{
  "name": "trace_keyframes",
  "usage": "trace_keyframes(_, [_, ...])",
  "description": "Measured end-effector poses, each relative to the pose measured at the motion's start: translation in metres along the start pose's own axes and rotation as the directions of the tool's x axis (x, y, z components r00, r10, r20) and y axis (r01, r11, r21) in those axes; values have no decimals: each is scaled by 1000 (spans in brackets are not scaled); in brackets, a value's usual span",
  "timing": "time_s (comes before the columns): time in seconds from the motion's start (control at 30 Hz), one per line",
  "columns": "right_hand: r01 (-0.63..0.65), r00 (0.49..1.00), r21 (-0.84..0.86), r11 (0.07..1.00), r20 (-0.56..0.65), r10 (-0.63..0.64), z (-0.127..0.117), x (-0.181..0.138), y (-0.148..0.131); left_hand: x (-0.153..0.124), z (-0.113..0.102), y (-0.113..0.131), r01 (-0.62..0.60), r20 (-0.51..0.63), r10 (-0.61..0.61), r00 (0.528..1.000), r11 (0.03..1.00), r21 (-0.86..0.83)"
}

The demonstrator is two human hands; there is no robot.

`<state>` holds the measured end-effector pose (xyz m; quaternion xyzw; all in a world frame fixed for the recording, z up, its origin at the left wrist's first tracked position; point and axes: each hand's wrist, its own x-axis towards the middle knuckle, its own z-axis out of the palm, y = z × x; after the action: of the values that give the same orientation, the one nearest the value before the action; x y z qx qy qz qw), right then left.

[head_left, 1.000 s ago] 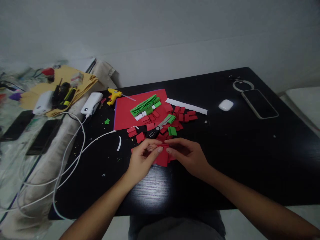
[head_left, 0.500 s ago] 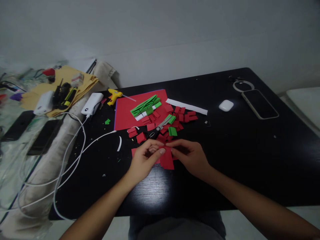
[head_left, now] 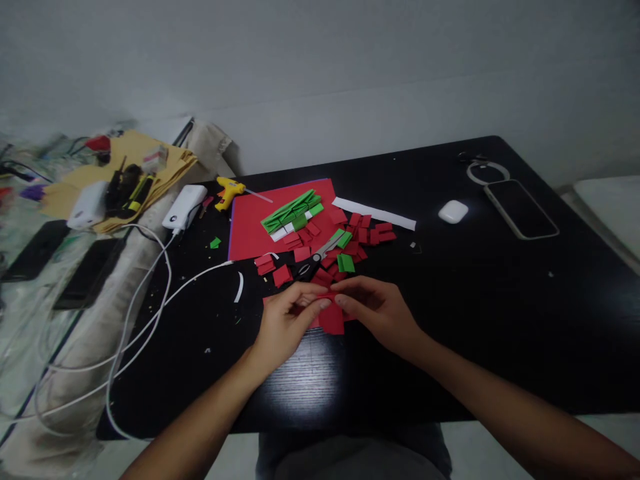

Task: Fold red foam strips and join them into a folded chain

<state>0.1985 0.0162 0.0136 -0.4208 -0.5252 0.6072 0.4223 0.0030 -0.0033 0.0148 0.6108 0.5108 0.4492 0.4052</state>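
Between my two hands is a strip of red paper (head_left: 332,319), its lower end hanging toward me. My left hand (head_left: 287,317) pinches its left upper edge between thumb and fingers. On the other side my right hand (head_left: 383,310) pinches the same edge, thumb in front. Just beyond my fingers lie scissors (head_left: 320,255) with dark handles, among several small folded red paper pieces (head_left: 373,233). A folded green paper piece (head_left: 345,263) rests near the blades. Farther back, green folded paper strips (head_left: 293,212) sit on a red sheet (head_left: 245,230).
A yellow glue gun (head_left: 230,192) lies at the back left, near a white power bank (head_left: 185,205) and its white cable (head_left: 170,267). A white paper strip (head_left: 375,213) crosses the back. Rightward are a white earbud case (head_left: 453,212) and a phone (head_left: 521,209).
My right thumb has moved up and left onto the paper's upper edge. The hanging end of the red strip has risen slightly and shifted left.
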Motion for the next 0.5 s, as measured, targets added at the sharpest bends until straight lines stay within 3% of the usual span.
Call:
trace_keyframes(0.2, [16, 999, -71, 997, -32, -18, 1, -1, 5, -2, 0, -1, -81, -10, 82, 997, 994, 67])
trace_keyframes(0.5, [63, 995, -127, 990, -66, -71, 1, -2, 7, -1, -3, -1, -75, 16, 73, 997, 993, 88])
